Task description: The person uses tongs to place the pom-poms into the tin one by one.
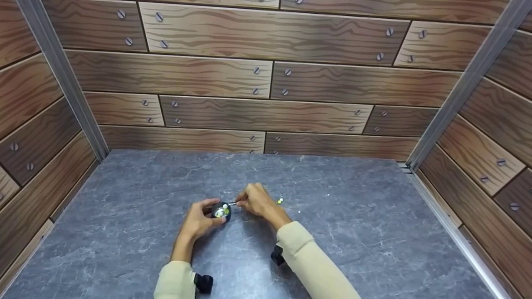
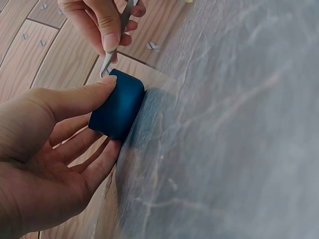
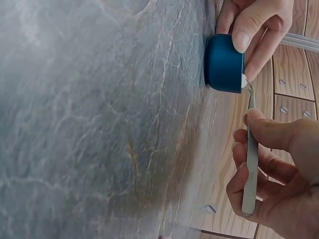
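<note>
My left hand (image 1: 197,221) steadies a small dark-blue round container (image 2: 122,105) on the tabletop, thumb on one side and fingers on the other. Pinched in my right hand (image 1: 256,202) is a pair of metal tweezers (image 3: 250,169) with a bent tip. The tip reaches over the rim of the container, and a small white piece (image 3: 244,80) shows there in the right wrist view. Small white and yellow-green pieces (image 1: 225,209) show at the container's mouth in the head view; their kind is too small to tell.
Another small white and yellow-green piece (image 1: 280,201) lies on the grey marbled tabletop (image 1: 357,207), just right of my right wrist. Tiny white specks are farther right. Wood-patterned walls (image 1: 266,74) with metal corner posts (image 1: 457,89) enclose the table at the back and sides.
</note>
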`<action>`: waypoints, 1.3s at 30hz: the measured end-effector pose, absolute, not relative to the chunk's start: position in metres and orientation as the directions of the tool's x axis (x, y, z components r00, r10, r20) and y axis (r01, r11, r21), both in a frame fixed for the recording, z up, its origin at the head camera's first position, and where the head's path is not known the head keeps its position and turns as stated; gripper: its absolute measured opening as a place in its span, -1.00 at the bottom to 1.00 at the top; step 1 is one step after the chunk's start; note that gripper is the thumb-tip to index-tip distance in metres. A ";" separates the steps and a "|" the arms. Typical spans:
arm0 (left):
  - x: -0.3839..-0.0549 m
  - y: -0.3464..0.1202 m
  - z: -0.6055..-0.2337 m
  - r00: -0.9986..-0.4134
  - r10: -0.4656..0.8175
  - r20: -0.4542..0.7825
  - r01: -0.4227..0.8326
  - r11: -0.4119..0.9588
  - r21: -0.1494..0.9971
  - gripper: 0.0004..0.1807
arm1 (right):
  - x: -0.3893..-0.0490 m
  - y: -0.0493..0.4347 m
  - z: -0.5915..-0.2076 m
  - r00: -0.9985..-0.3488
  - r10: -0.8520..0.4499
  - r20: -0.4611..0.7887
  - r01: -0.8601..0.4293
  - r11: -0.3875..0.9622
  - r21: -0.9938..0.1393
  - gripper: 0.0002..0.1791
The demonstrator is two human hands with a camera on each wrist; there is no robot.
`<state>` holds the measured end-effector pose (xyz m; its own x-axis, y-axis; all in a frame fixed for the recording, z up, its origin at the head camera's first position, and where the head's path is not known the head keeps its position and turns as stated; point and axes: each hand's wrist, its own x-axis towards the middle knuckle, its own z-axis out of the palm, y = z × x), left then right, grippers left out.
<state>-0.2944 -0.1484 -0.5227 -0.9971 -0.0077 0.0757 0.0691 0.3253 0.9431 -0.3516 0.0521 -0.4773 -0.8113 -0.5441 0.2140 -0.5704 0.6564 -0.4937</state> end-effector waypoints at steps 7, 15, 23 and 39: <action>-0.294 -0.148 -0.523 -0.997 -0.001 0.079 0.075 0.323 0.944 -0.35 | -0.353 0.054 -0.480 -0.799 -0.550 0.240 -0.591 0.651 -0.476 -0.88; -0.293 -0.150 -0.522 -0.997 -0.003 0.076 0.070 0.356 0.932 -0.35 | -0.353 0.064 -0.469 -0.803 -0.557 0.211 -0.575 0.635 -0.516 -0.87; -0.293 -0.149 -0.524 -0.997 -0.010 0.080 0.071 0.356 0.932 -0.35 | -0.352 0.087 -0.449 -0.794 -0.591 0.145 -0.580 0.664 -0.473 -0.92; -0.294 -0.149 -0.523 -0.998 -0.006 0.068 0.061 0.362 0.930 -0.35 | -0.365 0.148 -0.439 -0.807 -0.580 0.116 -0.572 0.717 -0.398 -0.94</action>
<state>-0.2942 -0.1486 -0.5234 -0.9977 -0.0063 0.0676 0.0607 0.3617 0.9303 -0.3645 0.1480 -0.4393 -0.8066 -0.5796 0.1158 -0.5724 0.7171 -0.3977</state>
